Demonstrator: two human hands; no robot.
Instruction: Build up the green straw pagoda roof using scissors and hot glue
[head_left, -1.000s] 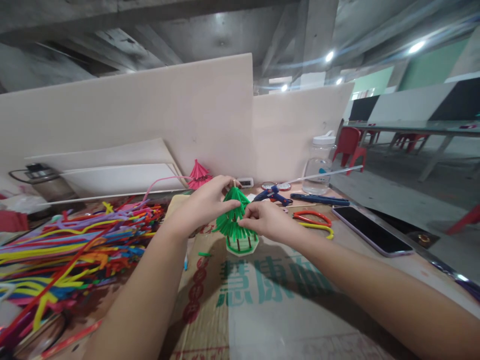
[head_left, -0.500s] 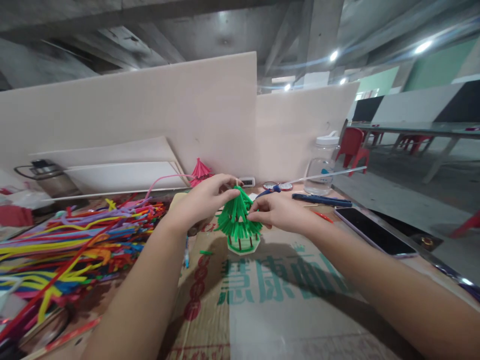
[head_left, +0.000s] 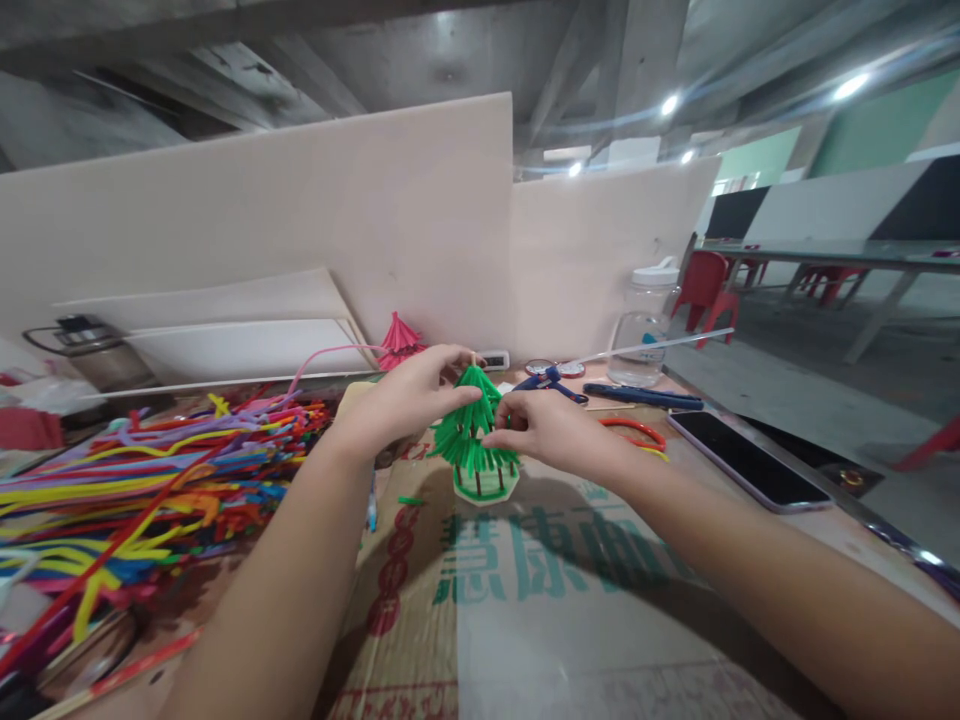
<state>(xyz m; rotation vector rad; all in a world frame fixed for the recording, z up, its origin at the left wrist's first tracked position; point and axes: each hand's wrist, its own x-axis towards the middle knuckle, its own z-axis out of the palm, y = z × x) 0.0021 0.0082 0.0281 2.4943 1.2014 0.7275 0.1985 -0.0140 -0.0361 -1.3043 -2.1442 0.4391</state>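
Observation:
A small model pavilion (head_left: 486, 488) with a two-tier roof of green pipe cleaners stands upright on the cardboard. Thin brown posts rise from its pale, many-sided base. My left hand (head_left: 427, 392) holds the upper roof from the left, thumb on the front and the other fingers bent behind the peak. On the right side, my right hand (head_left: 544, 425) is closed in a pinch at the green strands between the two tiers. Its fingertips are partly hidden, so the exact strand held is unclear. A short green offcut (head_left: 409, 501) lies left of the base.
Many coloured pipe cleaners (head_left: 150, 480) cover the left side. Behind stands a pink roof model (head_left: 400, 340). To the right are a blue glue gun (head_left: 541, 380), a dark blue cutter (head_left: 643, 396), red-handled pliers (head_left: 637, 430), a phone (head_left: 746, 460) and a clear bottle (head_left: 636, 340).
My right hand has shifted slightly left and up along the roof, uncovering more of the red handles. My left hand stays at the peak, and the camera view has moved slightly.

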